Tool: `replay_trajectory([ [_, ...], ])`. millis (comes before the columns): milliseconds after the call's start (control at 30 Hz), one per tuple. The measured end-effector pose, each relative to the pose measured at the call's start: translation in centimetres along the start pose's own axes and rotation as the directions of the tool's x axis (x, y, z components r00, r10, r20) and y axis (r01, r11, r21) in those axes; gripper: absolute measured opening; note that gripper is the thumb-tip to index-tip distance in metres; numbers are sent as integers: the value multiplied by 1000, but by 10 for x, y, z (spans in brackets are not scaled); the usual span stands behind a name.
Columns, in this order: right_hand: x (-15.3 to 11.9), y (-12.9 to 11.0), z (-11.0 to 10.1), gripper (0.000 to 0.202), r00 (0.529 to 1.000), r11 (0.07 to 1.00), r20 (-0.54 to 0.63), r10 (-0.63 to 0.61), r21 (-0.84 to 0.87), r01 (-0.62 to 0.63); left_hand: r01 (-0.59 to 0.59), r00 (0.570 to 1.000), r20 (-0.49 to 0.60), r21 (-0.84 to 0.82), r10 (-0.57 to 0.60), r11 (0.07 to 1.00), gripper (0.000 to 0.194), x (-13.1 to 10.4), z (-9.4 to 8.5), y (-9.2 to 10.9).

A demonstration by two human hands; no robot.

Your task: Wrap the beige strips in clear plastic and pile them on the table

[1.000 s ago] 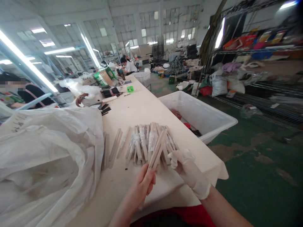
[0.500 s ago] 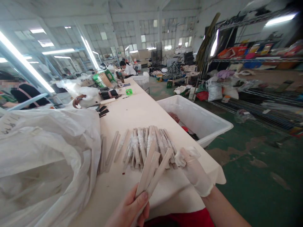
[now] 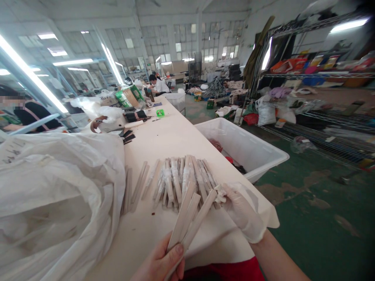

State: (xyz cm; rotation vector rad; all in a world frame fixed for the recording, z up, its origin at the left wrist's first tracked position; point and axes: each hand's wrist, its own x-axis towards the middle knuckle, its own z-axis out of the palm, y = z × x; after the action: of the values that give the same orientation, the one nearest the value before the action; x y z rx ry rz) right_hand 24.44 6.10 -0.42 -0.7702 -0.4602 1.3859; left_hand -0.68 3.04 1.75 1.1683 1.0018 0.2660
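Observation:
In my left hand (image 3: 167,255), bare and closed low in the middle, several flat pale beige strips (image 3: 183,216) fan out upward. My right hand (image 3: 244,210), in a thin whitish glove, pinches a crumpled white cloth wad (image 3: 221,193). That wad is at the upper tip of the rightmost held strip and seems to touch it. Behind the strips lies a pile of similar strips in bundles (image 3: 172,177), many wrapped in clear plastic. Loose strips (image 3: 139,185) rest on the table left of the pile. My right fingertips are partly hidden by the wad.
A large white sack (image 3: 96,175) covers the left of the pale table (image 3: 166,136). A white plastic tub (image 3: 263,156) stands beyond the right edge. Farther along lie black pieces (image 3: 128,136) and a small green tray (image 3: 160,113). Co-workers sit at the left and far back.
My right hand has moved slightly left, bringing the white wad to the tip of the rightmost strip. My left hand still holds the strips, almost in place.

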Motion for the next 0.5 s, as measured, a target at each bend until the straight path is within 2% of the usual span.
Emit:
replay_trajectory([
  [100,-3,-1,5,30,999,998,27,20,52,-21,6,1000,26,-17,-6,1000,47,5,4,-2],
  [167,-5,-2,6,31,999,1000,41,9,19,-10,8,1000,31,-22,-7,1000,47,8,6,-3],
  [267,-7,-3,-2,21,998,986,-22,-55,-159,51,30,999,44,8,-31,1000,47,9,6,-4],
  [333,-8,-3,-9,22,992,944,-59,-114,-318,90,46,998,44,35,-47,998,45,7,5,-4],
  [400,-10,-4,-15,25,990,907,-36,-135,-407,109,33,999,29,42,-34,999,44,5,2,-5],
  [500,-11,-4,-17,25,993,907,45,-105,-405,114,15,999,31,22,-16,1000,41,3,-4,-7],
])
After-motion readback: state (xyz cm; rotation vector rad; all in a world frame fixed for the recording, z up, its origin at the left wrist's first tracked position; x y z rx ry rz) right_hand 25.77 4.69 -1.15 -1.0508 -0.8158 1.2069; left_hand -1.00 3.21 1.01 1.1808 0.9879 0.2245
